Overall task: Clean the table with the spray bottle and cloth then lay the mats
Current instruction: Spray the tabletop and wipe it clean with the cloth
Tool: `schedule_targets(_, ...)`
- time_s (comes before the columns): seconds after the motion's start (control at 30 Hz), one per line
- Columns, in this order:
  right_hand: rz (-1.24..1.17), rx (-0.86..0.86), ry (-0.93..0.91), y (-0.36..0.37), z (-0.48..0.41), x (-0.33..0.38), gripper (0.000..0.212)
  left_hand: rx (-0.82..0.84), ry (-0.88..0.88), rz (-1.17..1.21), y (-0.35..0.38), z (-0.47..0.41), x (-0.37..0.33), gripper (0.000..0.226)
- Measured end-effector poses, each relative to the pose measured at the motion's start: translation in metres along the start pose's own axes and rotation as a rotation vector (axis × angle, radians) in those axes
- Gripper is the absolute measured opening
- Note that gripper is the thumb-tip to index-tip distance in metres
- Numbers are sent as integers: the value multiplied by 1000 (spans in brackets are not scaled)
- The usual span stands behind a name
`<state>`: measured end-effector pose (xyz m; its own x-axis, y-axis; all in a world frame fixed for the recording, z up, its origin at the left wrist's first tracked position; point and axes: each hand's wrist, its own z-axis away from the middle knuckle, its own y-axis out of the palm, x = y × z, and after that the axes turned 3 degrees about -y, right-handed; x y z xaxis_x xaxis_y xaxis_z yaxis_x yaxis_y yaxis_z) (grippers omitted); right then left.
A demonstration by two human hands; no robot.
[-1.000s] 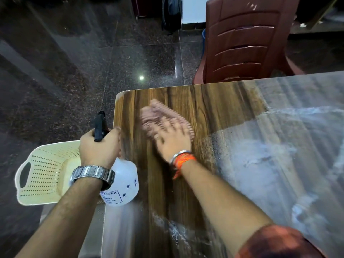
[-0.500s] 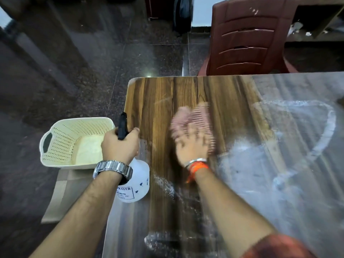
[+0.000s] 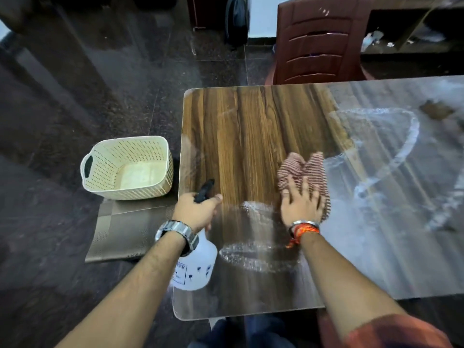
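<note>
- At left, beside the desk, the cream perforated plastic basket [image 3: 128, 167] sits on the brown woven mats [image 3: 125, 229], which are not yet laid.
- Our left hand [image 3: 195, 212] curls round the neck of the white plastic spray bottle [image 3: 198, 262] at the near left edge of the wooden desk [image 3: 238, 126].
- Our right hand [image 3: 301, 204], fingers spread flat, presses the red-and-white striped cloth [image 3: 303, 172]. The cloth has swept right from the far left corner, and the wet streaks further right still need wiping.

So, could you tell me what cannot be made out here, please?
Head view:
- White plastic spray bottle: label partly behind arm of left hand.
- Brown woven mats: count hidden under cream perforated basket.
- Glossy wooden table: right end cut by frame edge.
- Striped red-and-white cloth: blurred, partly under right hand.
</note>
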<state>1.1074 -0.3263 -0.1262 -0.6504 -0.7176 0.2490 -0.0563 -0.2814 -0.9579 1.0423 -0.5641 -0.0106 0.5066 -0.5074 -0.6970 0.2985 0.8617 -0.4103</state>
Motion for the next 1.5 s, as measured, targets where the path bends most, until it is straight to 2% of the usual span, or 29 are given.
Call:
schedule_targets(0.07, -24, 1, 99, -5, 13, -21, 51, 5, -27, -49, 0, 15, 19, 38)
schedule_targets(0.17, -61, 54, 132, -6, 26, -28, 51, -8, -21, -68, 0, 32, 37, 35)
schedule_targets(0.27, -78, 77, 157, -8, 38, -27, 51, 146, -7, -89, 0, 46, 43, 31)
schedule_targets(0.37, -71, 85, 130, -7, 50, -28, 51, 241, -9, -113, 4, 57, 50, 31)
schedule_targets(0.5, -72, 97, 87, -8, 56, -35, 51, 182, -47, -164, 25, 73, 59, 30)
schedule_targets(0.63, -76, 119, 33, -11, 63, -48, 51, 280, -46, -160, 46, 92, 61, 35)
schedule_targets(0.77, -73, 125, -9, -14, 71, -62, 52, 205, -51, -154, 63, 105, 70, 30)
schedule_targets(0.83, -82, 134, -17, -16, 73, -64, 51, 230, -86, -145, 66, 109, 73, 29)
schedule_targets(0.9, -99, 138, -19, -17, 75, -66, 51, 295, -105, -134, 65, 114, 74, 40)
schedule_targets(0.93, -101, 130, -20, -16, 75, -66, 51, 290, -103, -138, 63, 117, 75, 42)
schedule_targets(1.13, -157, 119, 72, -12, 76, -40, 48, 1, -99, -89, 47, 122, 85, 22)
schedule_targets(1.23, -38, 137, -110, -1, 90, -2, 50, -109, -112, -20, 32, 118, 86, 24)
schedule_targets(1.4, 73, 266, -715, 31, 159, 77, 50, -386, -133, 109, -6, 97, 96, 35)
schedule_targets(1.5, 127, 373, -1011, 44, 199, 91, 49, -464, -135, 46, -24, 103, 79, 26)
